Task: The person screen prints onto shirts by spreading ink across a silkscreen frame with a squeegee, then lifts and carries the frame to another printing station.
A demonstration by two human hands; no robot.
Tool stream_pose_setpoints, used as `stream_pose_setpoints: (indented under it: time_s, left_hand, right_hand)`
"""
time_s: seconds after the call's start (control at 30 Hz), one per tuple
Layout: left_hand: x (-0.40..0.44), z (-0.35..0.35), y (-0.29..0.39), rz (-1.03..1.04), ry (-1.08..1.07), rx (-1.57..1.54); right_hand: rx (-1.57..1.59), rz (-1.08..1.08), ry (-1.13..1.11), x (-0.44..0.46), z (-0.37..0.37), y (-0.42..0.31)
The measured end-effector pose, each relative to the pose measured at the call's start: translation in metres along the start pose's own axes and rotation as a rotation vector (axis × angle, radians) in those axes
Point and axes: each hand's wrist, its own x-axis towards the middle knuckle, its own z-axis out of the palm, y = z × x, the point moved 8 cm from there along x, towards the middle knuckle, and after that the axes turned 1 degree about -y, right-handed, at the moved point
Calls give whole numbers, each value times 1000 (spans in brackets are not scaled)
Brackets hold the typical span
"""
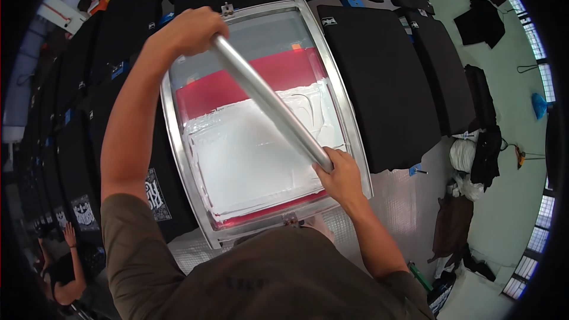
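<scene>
A metal squeegee [264,95] with a long silvery handle slants across a screen printing frame [349,106]. Its upper end is gripped by my left hand [194,29], fingers closed, near the frame's far left corner. My right hand [341,179] is closed round the lower end, above the frame's near right side. Below the squeegee, white ink [243,160] covers much of the mesh, with thick ridges along the edges. A red band [219,90] crosses the mesh beyond the ink. The squeegee's blade is hidden from this angle.
Black shirts [379,83] lie flat in rows on both sides and behind the frame. Printed black-and-white designs [157,195] show at left. Another person [74,266] is at lower left. Bundled cloth [465,157] and bags lie at right by the green floor [510,112].
</scene>
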Motion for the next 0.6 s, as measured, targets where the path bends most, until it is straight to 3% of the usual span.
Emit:
stream_pose_setpoints:
  time_s: [0.1, 0.17, 0.2, 0.27, 0.4, 0.47, 0.6]
  left_hand:
    - [-80, -36, 0, -165, -40, -59]
    - [-145, -66, 23, -137, 178, -103]
    - [-170, -68, 28, -207, 213, -300]
    - [-212, -70, 53, -286, 336, -282]
    - [-262, -34, 93, -473, 495, -103]
    - [-266, -4, 116, -438, 650, -23]
    - [-263, 75, 150, -412, 675, -61]
  right_hand:
    - [21, -126, -16, 8, -9, -5]
    - [54, -254, 60, 19, -17, -8]
    - [52, -333, 97, 29, -19, -10]
    - [18, -493, 156, 51, -19, -13]
    - [80, -670, 239, 83, 5, -7]
    - [-13, -692, 395, 83, 12, 7]
    - [-138, -610, 486, 69, 17, 49]
